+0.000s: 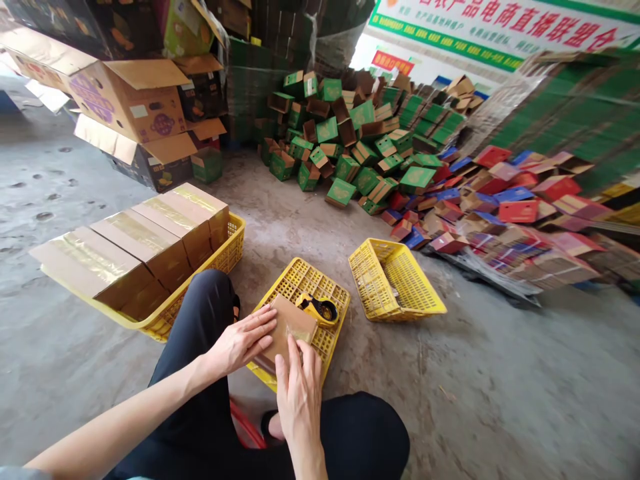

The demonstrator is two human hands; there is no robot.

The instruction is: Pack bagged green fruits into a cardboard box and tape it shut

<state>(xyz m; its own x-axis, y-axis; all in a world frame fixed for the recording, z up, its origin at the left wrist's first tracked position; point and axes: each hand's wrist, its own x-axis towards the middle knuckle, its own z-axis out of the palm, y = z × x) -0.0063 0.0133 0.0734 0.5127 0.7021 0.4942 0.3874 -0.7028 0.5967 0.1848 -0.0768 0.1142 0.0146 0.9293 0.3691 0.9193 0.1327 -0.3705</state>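
A brown cardboard box (291, 317) lies on an upturned yellow plastic crate (300, 273) between my knees. My left hand (246, 339) rests flat on the box's left part, fingers stretched out. With its fingers extended, my right hand (300, 380) touches the near right part of the box, where a strip of shiny clear tape (299, 333) runs. Just beyond the box, a yellow and black tape dispenser (319, 309) sits on the same crate. Neither hand grips anything.
To my left, a yellow crate (235, 243) holds several taped cardboard boxes (135, 233). Another yellow crate (373, 283) lies tipped to the right. Piles of green cartons (341, 191) and red and blue cartons (520, 211) spread behind. Larger cartons (133, 100) are stacked at the back left.
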